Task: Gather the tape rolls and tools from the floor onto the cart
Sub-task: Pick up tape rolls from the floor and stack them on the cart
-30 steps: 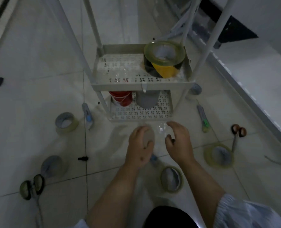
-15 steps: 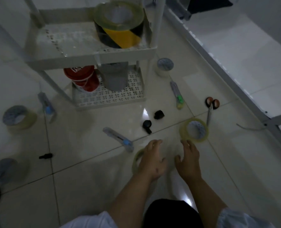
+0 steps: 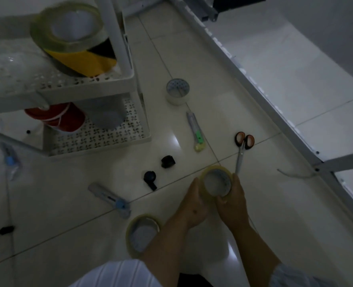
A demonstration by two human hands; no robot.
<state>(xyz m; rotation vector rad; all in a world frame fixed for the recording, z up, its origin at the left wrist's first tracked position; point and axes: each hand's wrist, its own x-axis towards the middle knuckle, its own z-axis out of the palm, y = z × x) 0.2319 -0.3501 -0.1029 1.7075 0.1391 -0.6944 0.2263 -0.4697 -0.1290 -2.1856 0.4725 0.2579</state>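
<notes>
A clear tape roll [image 3: 217, 181] lies on the floor tiles with my left hand [image 3: 194, 206] and my right hand [image 3: 232, 201] clasped around its two sides. Another clear roll [image 3: 141, 234] lies beside my left forearm. A third roll [image 3: 177, 91] sits farther off by the cart's post. Scissors with orange-black handles [image 3: 242, 151] touch the held roll's far side. A green-tipped utility knife [image 3: 195, 131] and a blue-tipped one [image 3: 109, 198] lie on the floor. The white cart [image 3: 84, 90] at upper left carries a yellow-black tape roll [image 3: 74, 38].
Two small black parts [image 3: 168, 161] [image 3: 150, 179] lie between the cart and my hands. A red tub [image 3: 56, 117] and a grey cup [image 3: 107, 117] stand on the cart's lower shelf. A white metal frame [image 3: 254, 85] runs along the right. Another blue-tipped knife [image 3: 10, 162] lies at left.
My view has swung right and closer to the floor. Both hands moved forward and right from the nearer roll and closed around the roll by the scissors.
</notes>
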